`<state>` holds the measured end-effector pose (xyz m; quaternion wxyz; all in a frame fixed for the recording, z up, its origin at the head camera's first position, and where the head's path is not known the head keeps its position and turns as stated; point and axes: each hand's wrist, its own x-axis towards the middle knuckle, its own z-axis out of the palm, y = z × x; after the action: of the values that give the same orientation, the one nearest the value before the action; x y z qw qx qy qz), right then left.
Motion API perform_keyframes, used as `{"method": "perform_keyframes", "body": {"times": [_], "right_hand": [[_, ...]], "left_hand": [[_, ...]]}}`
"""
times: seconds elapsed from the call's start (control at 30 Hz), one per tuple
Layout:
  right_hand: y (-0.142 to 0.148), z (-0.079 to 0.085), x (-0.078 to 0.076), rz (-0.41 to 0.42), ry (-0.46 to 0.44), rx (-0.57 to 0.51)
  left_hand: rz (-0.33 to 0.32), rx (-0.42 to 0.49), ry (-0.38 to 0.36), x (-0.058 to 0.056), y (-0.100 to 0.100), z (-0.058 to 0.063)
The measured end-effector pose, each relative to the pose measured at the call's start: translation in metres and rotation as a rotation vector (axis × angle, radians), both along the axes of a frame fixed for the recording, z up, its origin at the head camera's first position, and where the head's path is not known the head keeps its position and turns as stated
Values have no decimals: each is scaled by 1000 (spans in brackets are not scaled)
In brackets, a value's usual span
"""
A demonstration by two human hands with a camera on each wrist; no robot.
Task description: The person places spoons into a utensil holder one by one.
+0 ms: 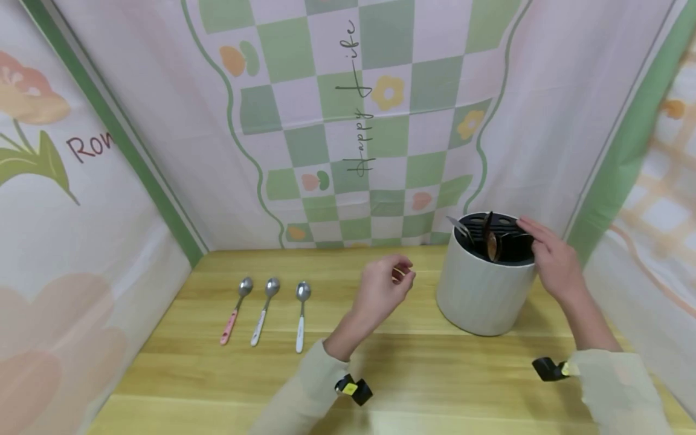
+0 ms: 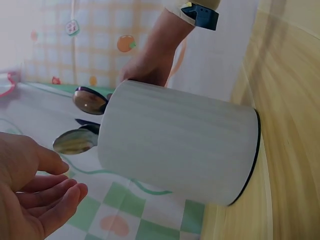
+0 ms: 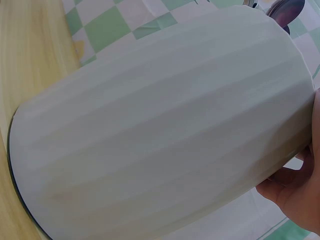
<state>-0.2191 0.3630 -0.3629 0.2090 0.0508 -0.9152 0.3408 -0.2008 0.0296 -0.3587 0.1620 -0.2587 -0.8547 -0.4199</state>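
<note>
Head view — container (image 1: 481, 302) mouth up, long axis vertical; left hand (image 1: 385, 283) loosely curled — right hand (image 1: 559, 266) touching container, grip unclear.

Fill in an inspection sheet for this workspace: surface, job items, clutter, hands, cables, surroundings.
Surface: wood-grain tabletop.
Job items: pink-handled spoon and two white-handled spoons lying side by side, apart; to their right, upright pale holder with utensils in it.
Clutter: nothing seen.
Left hand: holds nothing, fingers loosely curled, between spoons and holder.
Right hand: touches the holder at its rim; whether it grips is unclear.
Cables: nothing seen.
Surroundings: printed fabric behind and at both sides.
</note>
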Motion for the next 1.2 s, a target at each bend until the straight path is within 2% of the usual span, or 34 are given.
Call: {"method": "perform_keyframes", "body": {"times": [0.3,0.67,1.2], "right_hand": [[-1,2,2,-2,9,-11],[0,1,1,13,27,-12],[-1,0,0,15,17,-14]], "left_hand": [[48,-22,-62,3,-36,-6],[102,-5,-80,4,-73,-17],[262,-96,-123,2,-136,-51]]}}
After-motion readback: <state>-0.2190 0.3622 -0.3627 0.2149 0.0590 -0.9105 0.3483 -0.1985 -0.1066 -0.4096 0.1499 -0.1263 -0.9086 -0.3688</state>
